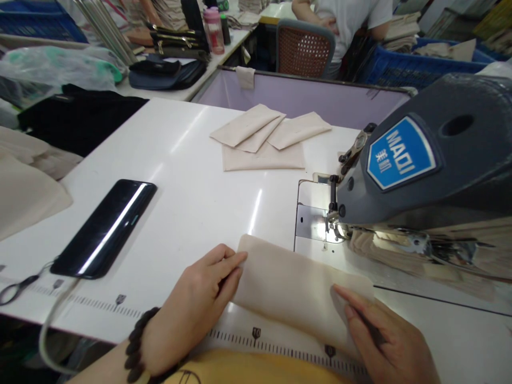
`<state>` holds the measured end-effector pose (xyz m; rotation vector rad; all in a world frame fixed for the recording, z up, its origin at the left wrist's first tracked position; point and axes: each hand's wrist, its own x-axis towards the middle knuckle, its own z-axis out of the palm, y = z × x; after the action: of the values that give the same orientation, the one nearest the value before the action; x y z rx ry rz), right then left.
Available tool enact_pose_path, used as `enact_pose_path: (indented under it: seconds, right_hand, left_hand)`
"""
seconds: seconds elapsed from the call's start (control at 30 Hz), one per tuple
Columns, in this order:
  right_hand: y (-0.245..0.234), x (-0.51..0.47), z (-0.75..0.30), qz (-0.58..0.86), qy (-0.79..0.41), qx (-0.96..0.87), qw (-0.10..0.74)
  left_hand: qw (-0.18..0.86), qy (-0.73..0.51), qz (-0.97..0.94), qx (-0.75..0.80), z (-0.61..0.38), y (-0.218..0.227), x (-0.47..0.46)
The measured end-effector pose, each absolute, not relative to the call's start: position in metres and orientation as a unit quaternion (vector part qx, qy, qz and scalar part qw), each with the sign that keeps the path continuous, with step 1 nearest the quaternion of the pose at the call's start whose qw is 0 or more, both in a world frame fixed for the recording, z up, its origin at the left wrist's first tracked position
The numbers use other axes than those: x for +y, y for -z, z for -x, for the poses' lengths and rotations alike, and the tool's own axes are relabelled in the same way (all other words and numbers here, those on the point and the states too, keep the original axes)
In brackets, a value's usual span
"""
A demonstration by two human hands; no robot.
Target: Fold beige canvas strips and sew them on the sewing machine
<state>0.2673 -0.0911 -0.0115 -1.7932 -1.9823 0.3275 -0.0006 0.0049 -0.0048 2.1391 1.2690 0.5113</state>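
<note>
A beige fabric piece [292, 288] is held between my two hands over the front of the white table, just left of and below the sewing machine's needle area [333, 226]. My left hand [200, 298], with a dark bead bracelet at the wrist, pinches the piece's left edge between thumb and fingers. At the other end, my right hand [384, 330] grips the lower right part, thumb and index finger on the cloth. Several folded beige fabric pieces [264, 136] lie overlapping farther back on the table.
The grey sewing machine head [432, 149] fills the right side. On the left lie a black phone [106, 226] with a cable [50, 330] and more beige cloth [28, 186]. A person [344, 26] is behind a brown chair [304, 50]; blue crates [412, 64] stand at the back right.
</note>
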Motion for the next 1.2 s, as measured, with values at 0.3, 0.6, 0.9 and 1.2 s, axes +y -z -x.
enact_pose_path:
  seconds: [0.3,0.6,0.9,1.2]
  right_hand:
    - [0.008,-0.09,-0.261,0.667,-0.139,-0.691,0.241]
    - [0.0,-0.083,-0.252,0.683,-0.141,-0.664,0.268]
    - [-0.002,-0.081,-0.251,0.699,-0.163,-0.65,0.249]
    - [-0.001,-0.086,-0.252,0.711,-0.131,-0.664,0.191]
  left_hand:
    - [0.256,-0.182,-0.822,0.475,0.001,0.006,0.007]
    - [0.199,-0.174,-0.84,0.475,0.002,0.01,0.009]
    - [0.186,-0.179,-0.847,0.465,0.004,0.014,0.009]
    - [0.181,-0.157,-0.853,0.464,0.005,0.018,0.008]
